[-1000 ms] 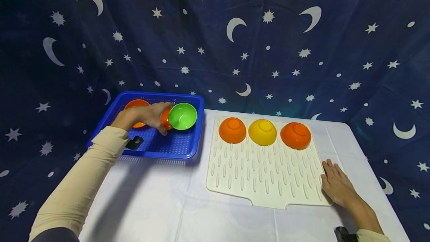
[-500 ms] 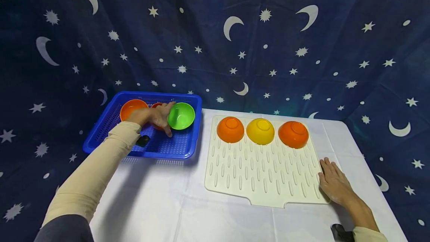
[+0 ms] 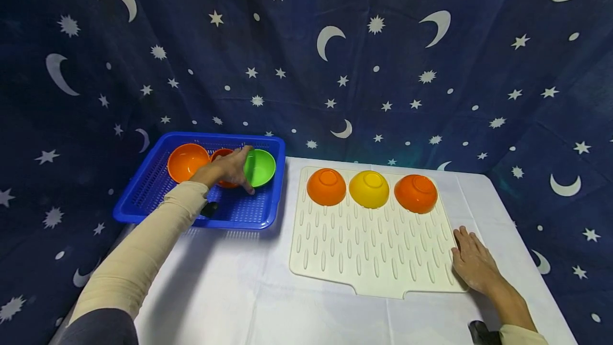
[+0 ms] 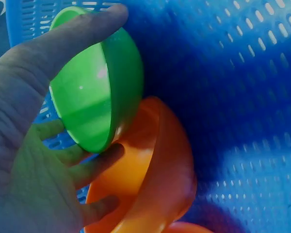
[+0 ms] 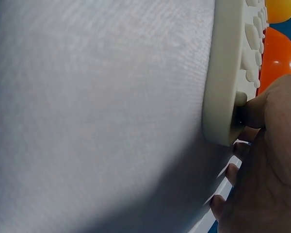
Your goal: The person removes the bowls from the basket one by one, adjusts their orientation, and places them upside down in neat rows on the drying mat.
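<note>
In the blue basket at the left, my left hand reaches to the green bowl, with thumb and fingers spread about its left side. The left wrist view shows the thumb across the green bowl and the fingertips near its rim, over an orange bowl. I cannot tell how firmly the fingers touch. My right hand rests at the right edge of the cream drying mat, fingers straight. Up close, its thumb touches the mat's edge.
Another orange bowl sits at the basket's left. Upside down along the mat's back edge stand an orange bowl, a yellow bowl and a darker orange bowl. A white cloth covers the table; a starry curtain hangs behind.
My left hand has moved right within the basket, from the orange bowls to the green bowl. The right hand has stayed at the mat's edge. The whole view has shifted slightly.
</note>
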Motion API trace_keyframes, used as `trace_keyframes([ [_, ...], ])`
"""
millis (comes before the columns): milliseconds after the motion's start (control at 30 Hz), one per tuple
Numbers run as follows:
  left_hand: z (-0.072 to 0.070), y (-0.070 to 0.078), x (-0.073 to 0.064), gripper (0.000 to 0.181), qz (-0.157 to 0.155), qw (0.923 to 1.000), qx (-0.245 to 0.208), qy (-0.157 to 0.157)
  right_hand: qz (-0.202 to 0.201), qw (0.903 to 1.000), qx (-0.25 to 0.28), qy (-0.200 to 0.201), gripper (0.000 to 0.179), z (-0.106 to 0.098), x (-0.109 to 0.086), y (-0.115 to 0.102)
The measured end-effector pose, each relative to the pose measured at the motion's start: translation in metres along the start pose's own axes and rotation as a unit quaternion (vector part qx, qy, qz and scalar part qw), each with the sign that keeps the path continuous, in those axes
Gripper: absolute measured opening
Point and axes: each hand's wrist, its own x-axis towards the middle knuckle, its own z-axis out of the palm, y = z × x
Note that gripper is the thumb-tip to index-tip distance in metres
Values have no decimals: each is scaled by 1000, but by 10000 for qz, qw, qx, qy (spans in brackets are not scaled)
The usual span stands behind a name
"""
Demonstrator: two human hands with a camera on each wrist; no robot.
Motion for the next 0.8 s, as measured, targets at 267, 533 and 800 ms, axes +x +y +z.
trace_keyframes([
  [267,0,-1,-4,120,-73,9996,256,88,-9,10000,-27,22,56,1,0,-3],
  [533,-7,-1,-10,114,-67,9986,388,356,-31,10000,-27,-12,56,0,0,-5],
  [800,-11,2,-24,119,81,9966,538,627,-61,9999,-16,-102,57,-4,0,-4],
])
